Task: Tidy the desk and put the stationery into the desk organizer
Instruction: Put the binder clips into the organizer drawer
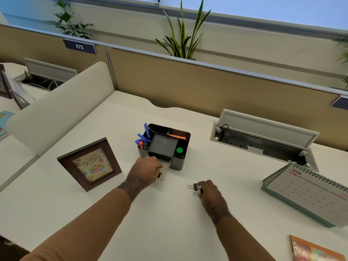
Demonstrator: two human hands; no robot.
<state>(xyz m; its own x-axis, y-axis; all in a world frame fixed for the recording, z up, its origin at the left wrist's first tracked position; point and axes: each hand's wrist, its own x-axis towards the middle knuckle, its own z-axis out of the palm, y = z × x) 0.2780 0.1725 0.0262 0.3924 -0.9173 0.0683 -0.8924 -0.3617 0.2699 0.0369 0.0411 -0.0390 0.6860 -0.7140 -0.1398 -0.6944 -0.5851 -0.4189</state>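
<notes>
A dark grey desk organizer (pixel 179 162) stands mid-desk, holding blue and red pens (pixel 141 140) at its left, orange sticks at the back and a green-capped bottle (pixel 179 150) at its right. Its small front drawer (pixel 167 169) is pulled out. My left hand (pixel 146 171) hovers at the drawer, pinching a small binder clip (pixel 160 174) over it. My right hand (pixel 211 194) rests on the desk to the right and grips binder clips (pixel 196 188), whose wire handles stick out to the left.
A framed birthday card (pixel 90 164) stands left of the organizer. A desk calendar (pixel 308 193) sits at the right, behind it an open cable hatch (pixel 263 136). An orange booklet (pixel 316 250) lies at the near right corner. A cream divider (pixel 56 110) borders the left.
</notes>
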